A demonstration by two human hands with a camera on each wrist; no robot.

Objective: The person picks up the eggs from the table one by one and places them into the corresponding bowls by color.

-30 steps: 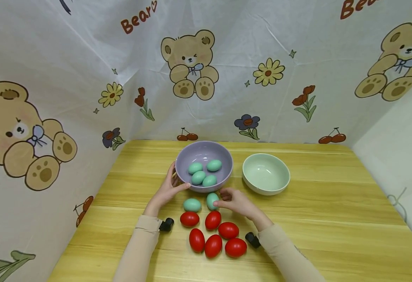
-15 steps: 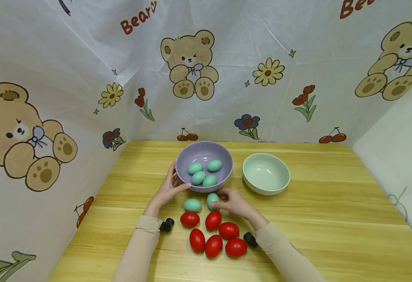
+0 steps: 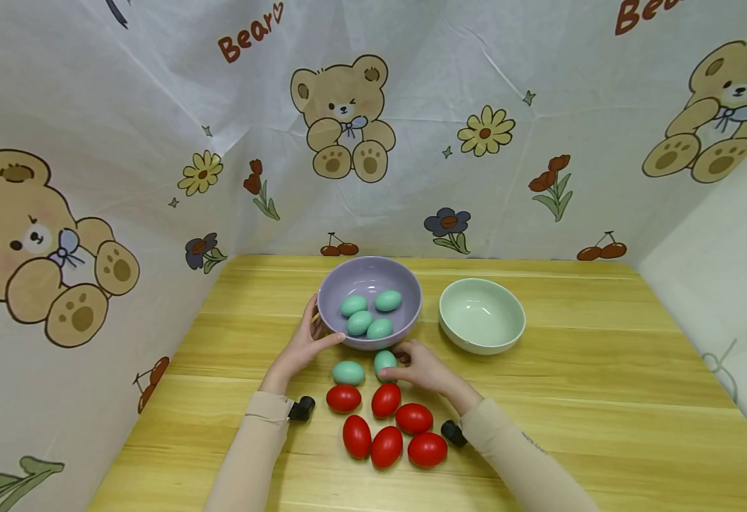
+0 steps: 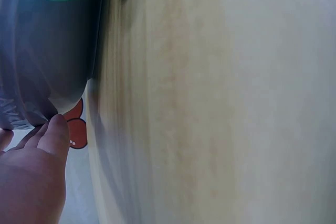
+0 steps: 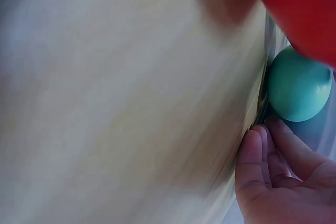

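My left hand holds the left side of a purple bowl, thumb at the front rim and fingers along the outer wall. Inside the bowl lie several mint-green eggs. In the left wrist view my fingers touch the bowl's wall. Just in front of the bowl, my right hand pinches a green egg standing on the table. The right wrist view shows fingertips right beside that green egg. Another green egg lies to its left.
Several red eggs lie between my forearms, close in front of the green ones. A pale green bowl stands right of the purple bowl on the wooden table. A bear-printed cloth hangs along the back and left.
My right hand has shifted slightly left, and its thumb lies further over the green egg. The left hand and the purple bowl have stayed in place.
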